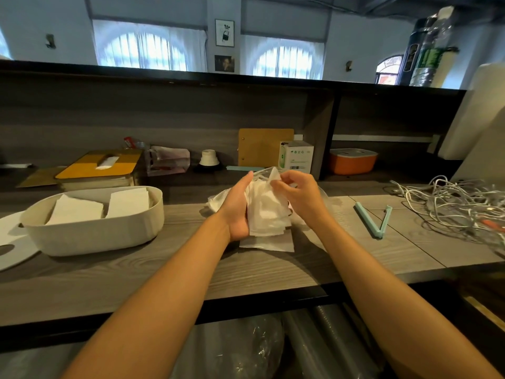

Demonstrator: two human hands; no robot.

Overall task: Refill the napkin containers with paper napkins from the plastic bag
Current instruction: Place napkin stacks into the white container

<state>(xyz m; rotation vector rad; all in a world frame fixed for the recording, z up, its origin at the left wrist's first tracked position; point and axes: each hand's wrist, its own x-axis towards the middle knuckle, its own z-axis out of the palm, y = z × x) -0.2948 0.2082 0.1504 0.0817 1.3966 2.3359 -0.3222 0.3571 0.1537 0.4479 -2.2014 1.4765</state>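
your left hand [240,206] cups the side of a stack of paper napkins [269,214], palm against it, fingers running up behind the stack and wrapped round it; your right hand [296,191] pinches the crinkled top of the clear plastic bag [269,175] between thumb and fingertips, just above the stack; the bag's film spreads around the napkins, down onto the grey wood-grain counter [273,269]; one loose napkin [269,245] lies flat on the counter under the stack; the open white napkin container [95,231] sits well left of your hands, two leaning piles of napkins inside it; its flat white lid [11,242] lies at the far left, touching the container; a pale blue bag clip [375,218], sprung open, lies right of the bag; a tangle of white cables [459,206] beyond it; an orange box with a white lid [352,160] in the back shelf.
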